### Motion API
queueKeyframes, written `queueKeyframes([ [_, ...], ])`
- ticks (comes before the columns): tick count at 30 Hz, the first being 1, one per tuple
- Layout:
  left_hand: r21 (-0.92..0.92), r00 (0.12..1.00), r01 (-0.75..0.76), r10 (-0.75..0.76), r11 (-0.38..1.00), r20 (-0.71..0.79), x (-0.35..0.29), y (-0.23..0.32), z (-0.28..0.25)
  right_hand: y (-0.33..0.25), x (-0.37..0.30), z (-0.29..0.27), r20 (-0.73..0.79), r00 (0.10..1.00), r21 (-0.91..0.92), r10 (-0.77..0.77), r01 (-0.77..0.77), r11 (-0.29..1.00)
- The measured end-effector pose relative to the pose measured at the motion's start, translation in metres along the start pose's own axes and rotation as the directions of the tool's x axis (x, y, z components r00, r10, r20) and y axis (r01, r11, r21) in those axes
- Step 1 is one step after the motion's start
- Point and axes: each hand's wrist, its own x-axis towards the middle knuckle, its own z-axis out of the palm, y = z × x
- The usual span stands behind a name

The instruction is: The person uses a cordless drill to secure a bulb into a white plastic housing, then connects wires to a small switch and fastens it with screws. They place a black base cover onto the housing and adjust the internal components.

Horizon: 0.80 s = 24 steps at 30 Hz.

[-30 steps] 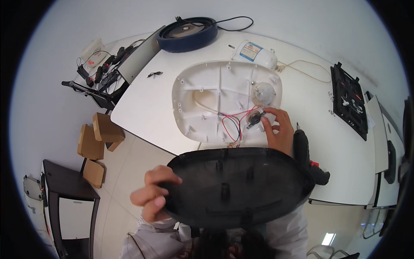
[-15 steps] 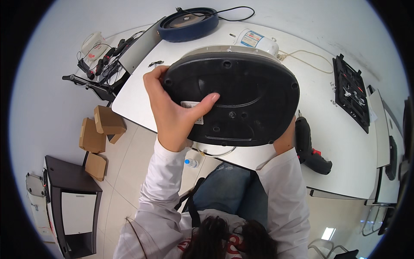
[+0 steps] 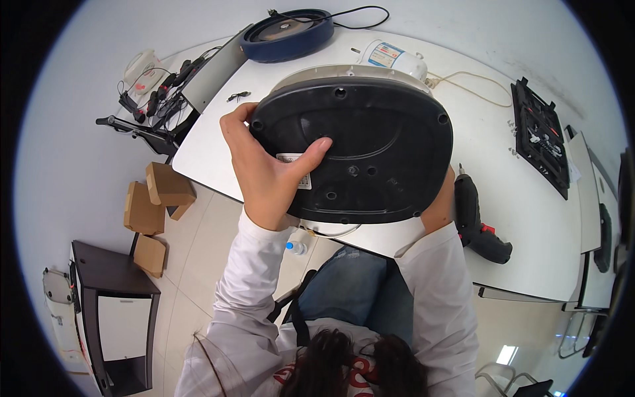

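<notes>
A black rounded-oval appliance base [image 3: 370,188], with screw holes and a small printed label, is held up tilted so its underside faces me. A pale shell rims its far edge. My left hand [image 3: 268,175] grips its left side, thumb pressed on the underside and fingers curled over the edge. At the lower right edge, my right hand [image 3: 438,210] supports it; most of its fingers are hidden behind. A pale cable [image 3: 331,231] shows just under the base. Close to my right hand, a black cordless screwdriver [image 3: 471,221] with a red switch lies on the table.
The white table [image 3: 529,231] carries an open black tool case [image 3: 542,142] with small screws beside it, a white motor-like part [image 3: 397,59] with a cord, and a blue round appliance [image 3: 288,36]. Cardboard boxes [image 3: 144,208] and a dark cabinet [image 3: 116,271] stand at left.
The base has shifted very slightly left, with both hands keeping hold of it. My left thumb has slid a little. The things on the table stay where they were.
</notes>
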Motion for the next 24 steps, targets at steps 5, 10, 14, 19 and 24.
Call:
queueKeyframes([
  [5, 0.087, 0.996, -0.078, 0.081, 0.993, -0.030, 0.008, 0.005, 0.004, -0.003, 0.002, -0.001, 0.026, 0.959, 0.392, 0.282, -0.269, 0.880],
  [10, 0.211, 0.999, -0.035, 0.035, 0.977, 0.005, 0.020, 0.003, 0.013, -0.011, -0.002, -0.002, 0.036, 0.997, -0.048, 0.061, -0.060, 0.997],
  [14, 0.290, 0.998, -0.058, 0.052, 0.955, 0.028, 0.022, 0.007, 0.016, -0.010, 0.001, -0.003, 0.028, 0.999, 0.074, 0.045, -0.047, 0.996],
  [19, 0.296, 0.998, -0.060, 0.056, 0.953, 0.022, 0.019, 0.004, 0.014, -0.006, 0.000, 0.001, 0.013, 0.998, 0.120, 0.063, -0.064, 0.991],
  [24, 0.279, 0.997, -0.073, 0.067, 0.957, 0.029, 0.019, 0.003, 0.012, -0.002, 0.003, 0.002, 0.000, 0.997, 0.146, 0.071, -0.070, 0.987],
])
